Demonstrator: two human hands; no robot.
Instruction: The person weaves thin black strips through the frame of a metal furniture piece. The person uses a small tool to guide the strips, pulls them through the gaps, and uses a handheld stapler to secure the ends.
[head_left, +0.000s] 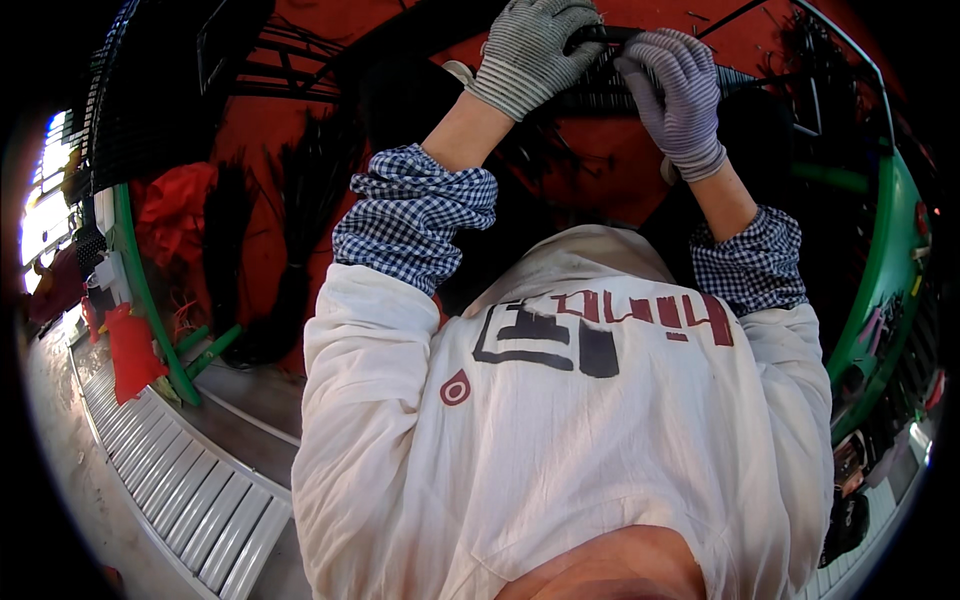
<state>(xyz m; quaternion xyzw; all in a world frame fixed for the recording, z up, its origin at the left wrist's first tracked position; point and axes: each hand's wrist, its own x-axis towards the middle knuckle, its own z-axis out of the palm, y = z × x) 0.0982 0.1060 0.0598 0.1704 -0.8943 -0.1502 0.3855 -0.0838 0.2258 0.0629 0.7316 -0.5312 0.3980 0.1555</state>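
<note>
Both my hands wear thin striped gloves and meet at the top of the head view. My left hand point(535, 60), in a greyish glove, has its fingers curled round one end of a short black rod-like piece point(612, 34). At the piece's other end, my right hand point(683, 98), in a pale lilac glove, bends its fingers in with the thumb close to them. Glove and fingers hide most of the piece, so its exact kind does not show. Just below it lies a dark, finely ribbed row point(738, 77), partly behind the hands.
A red surface point(250, 130) spreads beneath, with bundles of thin black strands point(305, 200) at left. Green curved frames point(885, 260) stand on both sides. A red bag point(132, 350) hangs at left above a pale slatted track point(190, 490). Black racks fill the upper left.
</note>
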